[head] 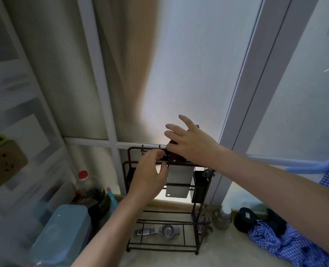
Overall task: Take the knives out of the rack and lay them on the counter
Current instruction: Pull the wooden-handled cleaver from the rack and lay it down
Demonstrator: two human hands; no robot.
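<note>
A dark metal rack [129, 166] stands on the counter [227, 253] against the frosted window. A cleaver hangs in its top slots, its steel blade [179, 180] pointing down and its dark handle [174, 158] sticking up. My right hand [192, 145] hovers over that handle with fingers spread, the palm just above it. My left hand [150, 176] is at the rack's upper front rail, left of the blade, with fingers curled. Whether it grips the rail is unclear. No other knife is visible.
A black utensil holder [200, 186] hangs on the rack's right side, and a metal squeezer [159, 231] lies on its bottom shelf. Left stand a red-capped bottle [83, 180] and a blue box [63, 232]. Right sit a jar [222, 218] and a blue checked cloth [294, 247].
</note>
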